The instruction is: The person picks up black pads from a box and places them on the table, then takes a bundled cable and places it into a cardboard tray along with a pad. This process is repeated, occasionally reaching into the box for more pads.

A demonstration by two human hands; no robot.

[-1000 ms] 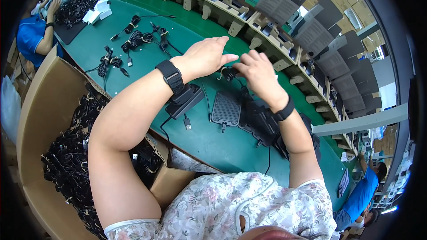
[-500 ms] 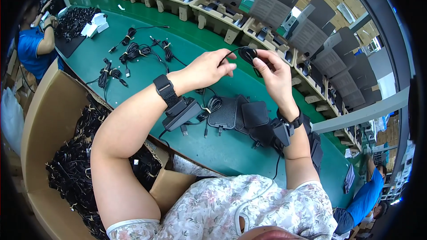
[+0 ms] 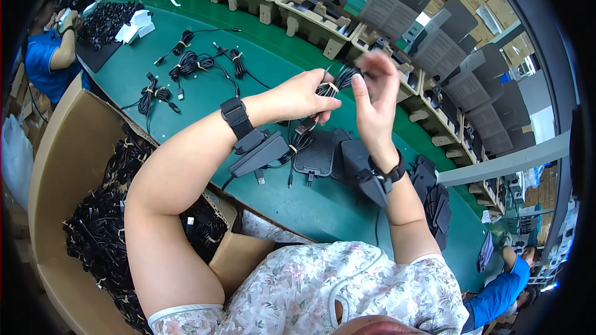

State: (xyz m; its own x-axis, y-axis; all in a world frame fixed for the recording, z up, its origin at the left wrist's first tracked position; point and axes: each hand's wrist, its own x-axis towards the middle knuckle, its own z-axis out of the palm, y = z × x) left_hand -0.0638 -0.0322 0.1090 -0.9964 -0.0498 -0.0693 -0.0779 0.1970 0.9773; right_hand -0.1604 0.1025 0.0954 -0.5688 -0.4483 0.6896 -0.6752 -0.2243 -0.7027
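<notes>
A bundle of black cable [image 3: 343, 77] with a pale tie round it is in front of me above the green table. My left hand [image 3: 309, 94] is closed on its near left end, and a plug hangs below the fingers. Beside the far right end is my right hand [image 3: 376, 93]. Its thumb stands apart from its motion-blurred fingers, and nothing shows gripped in it; whether it touches the cable is unclear. Below both hands lie another tied cable bundle [image 3: 302, 141] and a dark mesh-faced pad [image 3: 314, 156]. Each of my wrists wears a strap with a black device.
Several tied cables [image 3: 192, 64] lie on the green table [image 3: 248, 56] at left. A cardboard box [image 3: 57, 174] of cables stands near left. Open packaging trays [image 3: 310, 15] line the far side. A grey post [image 3: 506, 160] rises at right. People in blue work at both sides.
The cable loop has come down into my left hand, and its tie now shows. My right hand has let go and its fingers have opened upward in a blur.
</notes>
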